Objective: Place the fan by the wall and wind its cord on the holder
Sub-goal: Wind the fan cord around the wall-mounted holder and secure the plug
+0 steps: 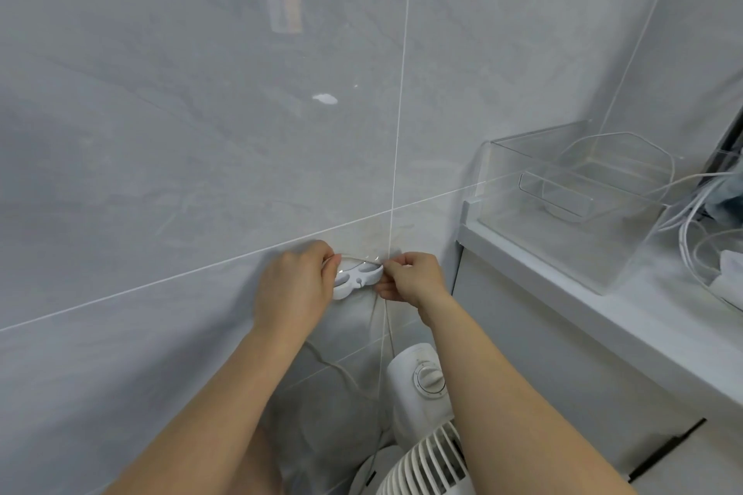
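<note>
Cord thin, hard to trace, pinched by left hand and right hand across holder on wall | fan below by wall, cut off by frame and right arm

Not seeing anything readable here tbh, the markings around the fan's dial are coming out too blurry to read.

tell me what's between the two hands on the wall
In the head view, the white cord holder sits between the left hand and right hand, with the cord stretched across its top.
</note>
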`<state>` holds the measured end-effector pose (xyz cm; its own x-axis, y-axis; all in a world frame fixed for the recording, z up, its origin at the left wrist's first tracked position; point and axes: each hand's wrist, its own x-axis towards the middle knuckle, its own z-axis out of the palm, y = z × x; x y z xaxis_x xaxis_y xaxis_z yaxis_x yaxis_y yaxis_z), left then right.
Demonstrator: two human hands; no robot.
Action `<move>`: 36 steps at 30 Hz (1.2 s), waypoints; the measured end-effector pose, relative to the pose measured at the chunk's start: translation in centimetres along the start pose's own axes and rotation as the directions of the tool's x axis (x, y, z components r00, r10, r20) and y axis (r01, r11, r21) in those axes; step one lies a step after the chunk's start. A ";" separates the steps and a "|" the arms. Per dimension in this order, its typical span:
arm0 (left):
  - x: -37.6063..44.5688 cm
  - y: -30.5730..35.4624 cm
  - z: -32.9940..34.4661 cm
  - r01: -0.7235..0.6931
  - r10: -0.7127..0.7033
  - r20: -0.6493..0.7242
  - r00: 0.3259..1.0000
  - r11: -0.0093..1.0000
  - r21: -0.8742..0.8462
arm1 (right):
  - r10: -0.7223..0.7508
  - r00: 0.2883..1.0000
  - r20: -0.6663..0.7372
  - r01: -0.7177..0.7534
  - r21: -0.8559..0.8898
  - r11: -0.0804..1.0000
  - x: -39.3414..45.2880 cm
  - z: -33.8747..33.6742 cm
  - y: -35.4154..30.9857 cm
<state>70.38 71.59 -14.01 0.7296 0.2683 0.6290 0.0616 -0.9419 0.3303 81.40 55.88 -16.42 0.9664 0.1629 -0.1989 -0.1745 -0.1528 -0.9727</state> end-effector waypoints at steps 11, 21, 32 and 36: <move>-1.1 -1.8 -0.9 0.068 -0.071 -0.091 0.993 0.997 -0.039 | -0.033 0.998 0.047 0.037 -0.076 0.996 -0.4 0.3 -0.6; -2.6 -2.9 -1.0 0.095 -0.106 -0.094 0.990 0.989 -0.117 | -0.031 0.993 0.115 0.043 -0.104 0.994 -0.9 0.0 -0.3; -6.5 -4.6 3.0 0.278 -0.274 0.182 0.944 0.960 0.000 | 0.051 0.989 0.141 0.004 -0.359 0.933 -2.1 -0.6 -0.7; -6.4 -3.7 4.5 0.356 -0.325 0.288 0.901 0.932 -0.062 | 0.174 0.939 0.298 -0.008 -0.486 0.874 -2.9 -0.6 -0.6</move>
<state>68.53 72.43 -22.38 0.8334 0.4894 0.2567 0.2748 -0.7701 0.5757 78.85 54.89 -15.17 0.8206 0.4163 -0.3915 -0.0686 -0.6083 -0.7907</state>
